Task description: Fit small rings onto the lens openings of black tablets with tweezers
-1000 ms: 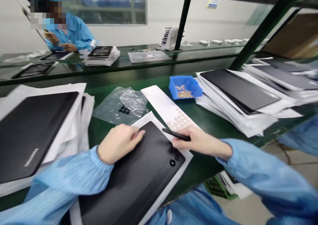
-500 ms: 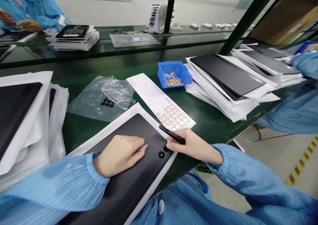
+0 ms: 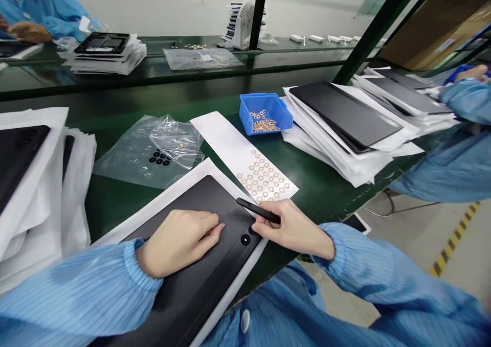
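Observation:
A black tablet back cover lies on a white sheet in front of me, with two round camera holes near its right edge. My left hand rests on the cover, fingers curled and pressed down. My right hand pinches black tweezers and its fingertips touch the cover by the upper hole. A white strip with rows of small gold rings lies just beyond the tweezers.
A blue bin of gold rings stands behind the strip. A clear bag holds black rings. Stacks of black covers in white sheets lie at left and right. Other people in blue work at far left and right.
The view has tilted down and shifted since a second ago. My right hand moved from the ring strip down to the cover's camera holes. My left hand stayed put.

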Available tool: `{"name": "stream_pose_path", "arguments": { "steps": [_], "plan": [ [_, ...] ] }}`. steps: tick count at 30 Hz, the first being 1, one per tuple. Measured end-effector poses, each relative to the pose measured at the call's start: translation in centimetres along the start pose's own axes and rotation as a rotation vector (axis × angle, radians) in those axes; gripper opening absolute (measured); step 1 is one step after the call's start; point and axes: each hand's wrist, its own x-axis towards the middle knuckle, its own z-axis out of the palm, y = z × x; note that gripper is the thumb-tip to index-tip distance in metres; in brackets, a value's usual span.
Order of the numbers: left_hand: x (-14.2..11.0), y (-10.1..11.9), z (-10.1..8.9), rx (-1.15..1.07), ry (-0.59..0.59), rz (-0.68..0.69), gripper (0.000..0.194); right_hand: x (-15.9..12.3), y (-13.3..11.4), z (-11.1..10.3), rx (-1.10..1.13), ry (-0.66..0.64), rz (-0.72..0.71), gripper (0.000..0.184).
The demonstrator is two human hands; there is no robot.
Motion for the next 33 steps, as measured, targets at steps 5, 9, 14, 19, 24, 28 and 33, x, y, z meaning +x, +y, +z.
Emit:
{"name": "stream_pose_path", "arguments": {
  "steps": [5,9,14,19,24,28,33],
  "plan": [
    [0.0,0.0,-0.1,0.011,-0.015,-0.001,0.036,0.4,0.1,-0.3,0.122,-0.071,0.042,0.017],
    [0.1,0.4,0.0,0.015,-0.061,-0.035,0.035,0.7,0.1,-0.5,0.077,-0.104,0.018,0.023],
    [-1.0,-0.5,-0.5,0.151,0.057,-0.231,0.028,1.0,0.8,-0.6,0.029,-0.125,0.003,0.028],
    [-3.5,-3.5,-2.4,0.312,0.245,-0.511,0.017,1.0,1.7,-0.2,-0.027,0.018,-0.012,0.032],
    [-3.8,-3.8,-2.7,0.344,0.213,-0.45,0.025,0.9,1.6,0.1,-0.061,0.002,-0.018,0.031],
    [-3.6,-2.4,-2.2,0.442,0.292,-0.375,0.033,0.9,1.7,0.2,-0.073,0.026,-0.026,0.031],
    [-3.9,-2.0,-1.8,0.493,0.4,-0.274,0.033,1.1,2.2,0.4,-0.057,0.036,-0.05,0.032]
  ]
}}
